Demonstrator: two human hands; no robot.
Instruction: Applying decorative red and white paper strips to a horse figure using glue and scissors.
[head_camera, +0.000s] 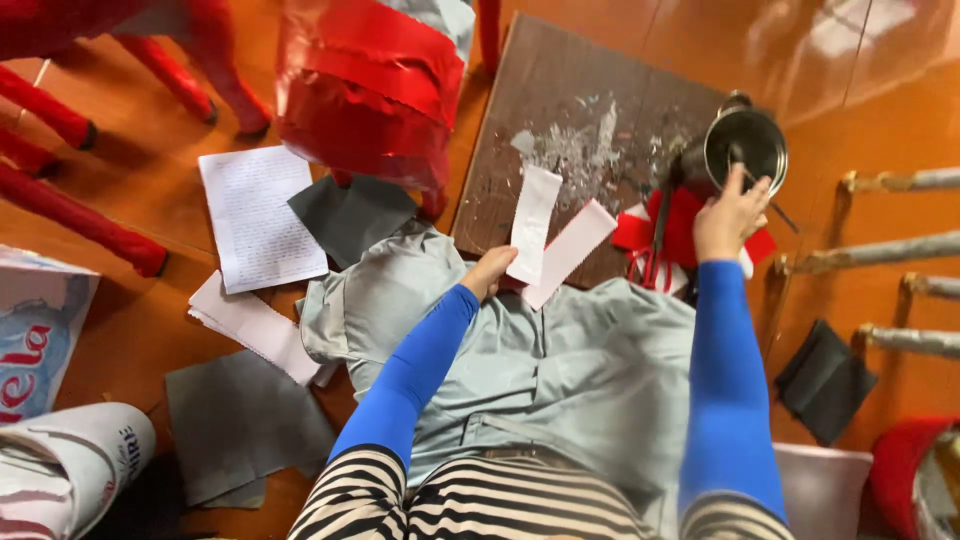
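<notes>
While the left hand (487, 273) pinches two white paper strips (548, 236) over the brown board (560, 90), the right hand's (728, 215) grip closes on the metal tin's (742, 146) rim, just above red scraps (680, 228).

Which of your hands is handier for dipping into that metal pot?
The right hand: it already rests on the rim of the metal pot. The left hand is nearer the body and busy holding white paper strips.
</notes>
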